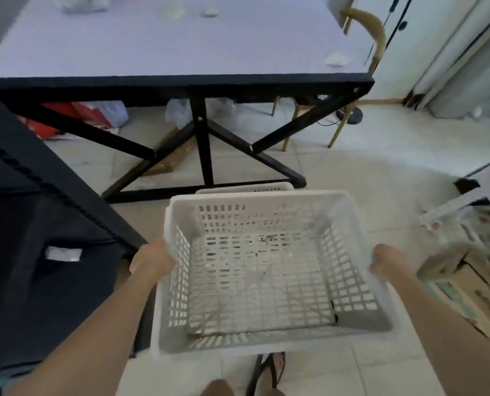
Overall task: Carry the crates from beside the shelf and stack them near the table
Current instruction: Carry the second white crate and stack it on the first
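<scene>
I hold a white slatted plastic crate (pixel 266 270) in front of me above the tiled floor, its open top facing up and nothing inside it. My left hand (pixel 152 260) grips its left rim and my right hand (pixel 388 262) grips its right rim. Just beyond it, the rim of a second white crate (pixel 244 187) shows on the floor by the foot of the table (pixel 181 52); most of that crate is hidden behind the one I carry.
The table has a pale top and black crossed legs (pixel 204 144). A black fabric bin (pixel 38 238) stands close on my left. Cardboard boxes (pixel 472 270) sit on the floor at right. A chair (pixel 363 32) stands past the table's right corner. Bags lie under the table.
</scene>
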Demonstrator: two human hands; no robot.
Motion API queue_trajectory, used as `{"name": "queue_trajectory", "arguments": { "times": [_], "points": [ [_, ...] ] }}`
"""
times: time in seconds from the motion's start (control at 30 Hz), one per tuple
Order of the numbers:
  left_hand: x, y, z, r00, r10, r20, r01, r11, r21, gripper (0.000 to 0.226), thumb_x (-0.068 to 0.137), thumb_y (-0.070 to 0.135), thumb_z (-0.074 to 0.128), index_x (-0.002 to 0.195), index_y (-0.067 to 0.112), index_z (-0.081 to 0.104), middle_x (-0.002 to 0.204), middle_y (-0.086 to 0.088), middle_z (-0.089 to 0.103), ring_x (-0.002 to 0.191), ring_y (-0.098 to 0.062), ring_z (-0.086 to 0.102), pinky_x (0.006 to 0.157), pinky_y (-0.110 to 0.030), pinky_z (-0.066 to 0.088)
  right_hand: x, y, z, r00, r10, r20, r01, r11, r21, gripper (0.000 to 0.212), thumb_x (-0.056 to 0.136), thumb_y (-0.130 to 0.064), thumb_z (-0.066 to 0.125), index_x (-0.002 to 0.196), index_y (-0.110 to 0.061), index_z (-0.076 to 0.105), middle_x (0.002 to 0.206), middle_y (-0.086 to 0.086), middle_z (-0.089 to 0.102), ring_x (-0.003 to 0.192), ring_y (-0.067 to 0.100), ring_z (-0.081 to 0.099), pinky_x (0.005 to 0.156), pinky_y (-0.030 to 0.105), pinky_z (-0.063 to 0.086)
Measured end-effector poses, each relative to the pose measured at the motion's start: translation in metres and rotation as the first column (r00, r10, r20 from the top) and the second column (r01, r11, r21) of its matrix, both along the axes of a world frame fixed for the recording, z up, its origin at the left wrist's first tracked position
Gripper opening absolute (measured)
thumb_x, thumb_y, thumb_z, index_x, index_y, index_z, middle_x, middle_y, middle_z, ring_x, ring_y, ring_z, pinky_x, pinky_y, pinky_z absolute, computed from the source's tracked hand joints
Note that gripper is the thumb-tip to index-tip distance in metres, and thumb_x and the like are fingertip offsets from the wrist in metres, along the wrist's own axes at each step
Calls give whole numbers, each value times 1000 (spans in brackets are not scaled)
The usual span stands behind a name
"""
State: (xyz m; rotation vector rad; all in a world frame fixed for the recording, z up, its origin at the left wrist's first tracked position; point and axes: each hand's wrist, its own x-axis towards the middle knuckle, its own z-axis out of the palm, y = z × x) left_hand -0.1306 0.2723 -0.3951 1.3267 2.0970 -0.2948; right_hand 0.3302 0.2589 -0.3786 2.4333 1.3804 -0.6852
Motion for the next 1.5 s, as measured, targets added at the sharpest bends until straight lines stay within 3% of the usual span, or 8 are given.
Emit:
{"name": "queue_trajectory", "arguments": {
  "times": [0.07, 0.13, 0.27, 0.53, 0.8, 1.07, 1.23, 1.5],
  "points": [
    [5, 29, -9, 998, 44, 36, -45, 999, 29, 36, 85, 16, 53, 120, 9, 47, 109, -13, 58, 96, -31, 57, 74, -37, 51, 2, 42, -11, 999, -16, -28, 17, 999, 30, 11, 84, 0, 51, 89, -5, 43, 112, 24, 59, 108, 36, 56, 75, 29, 40],
    [10, 56, -20, 998, 50, 45, -51, 998, 35, 38, 87, 19, 53, 123, 8, 47, 114, -15, 59, 105, -34, 57, 81, -38, 51, 2, 83, -23, 1000, -12, -25, 12, 1000, 28, 10, 84, 2, 49, 91, -2, 44, 107, 25, 57, 101, 37, 57, 71, 29, 39],
    [9, 113, -48, 991, 126, 53, -128, 991, 34, 42, 87, 21, 55, 127, 12, 46, 123, -14, 59, 112, -35, 57, 94, -44, 50, -2, 161, -51, 1000, 11, 0, -11, 1000, 11, 29, 84, 3, 49, 113, 5, 51, 114, 25, 58, 108, 39, 56, 72, 31, 40],
    [-12, 204, -91, 960, 262, 101, -262, 965, -10, 39, 78, 24, 65, 110, 20, 42, 104, -10, 62, 94, -33, 61, 77, -44, 51, -27, 257, -99, 999, 31, 30, -28, 995, -93, 28, 84, 6, 48, 111, 8, 53, 111, 26, 61, 106, 38, 59, 68, 29, 38],
    [-13, 251, -115, 979, 185, 82, -186, 983, -8, 37, 82, 19, 63, 112, 17, 40, 98, -12, 62, 89, -34, 62, 79, -50, 55, -32, 283, -134, 999, 0, 32, 4, 992, -125, 28, 85, 6, 48, 112, 9, 49, 112, 28, 59, 108, 41, 56, 71, 31, 37],
    [-1, 263, -122, 986, 161, 32, -160, 987, -24, 46, 87, 20, 60, 125, 12, 35, 93, -13, 59, 82, -33, 58, 66, -40, 48, -20, 291, -139, 1000, -6, 13, 8, 991, -134, 26, 81, 5, 49, 107, 8, 51, 109, 28, 61, 105, 42, 58, 71, 30, 39],
    [-1, 264, -123, 987, 157, 25, -156, 987, -37, 49, 86, 20, 63, 127, 13, 36, 96, -13, 62, 83, -33, 59, 66, -40, 49, -17, 290, -139, 1000, -6, -19, 3, 992, -122, 14, 82, 5, 48, 92, -3, 43, 105, 27, 60, 103, 42, 58, 70, 30, 38],
    [6, 270, -129, 991, 137, 6, -136, 990, -32, 50, 85, 20, 65, 126, 14, 36, 99, -14, 62, 87, -34, 60, 69, -40, 50, -7, 297, -135, 1000, 1, 4, -1, 995, -97, 26, 82, 7, 48, 108, 8, 52, 109, 30, 61, 106, 42, 57, 71, 28, 37]
  ]
}}
